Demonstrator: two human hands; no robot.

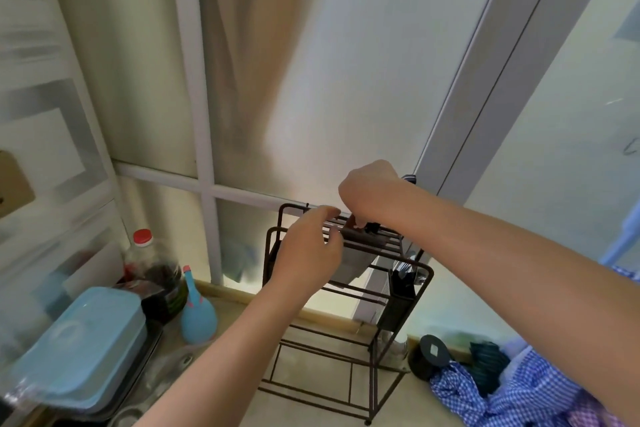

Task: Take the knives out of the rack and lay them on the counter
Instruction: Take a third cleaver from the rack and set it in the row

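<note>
Knife (356,258) upright in dark wire rack (346,291)

Both forearms are bare to the frame's edge, with no sleeves, and no rings or gloves show.

Frosted window (311,80) ahead of me, white frame bars (194,80) crossing it, daylight coming through. Grey post (485,80) on the right, pale wall (571,149) beyond. Beige counter (311,402) below, wood trim (235,295) along its back edge. Translucent drawers (41,149) at left, blurred.

Single head view, close above rack (346,291), facing forward and down toward window.
</note>
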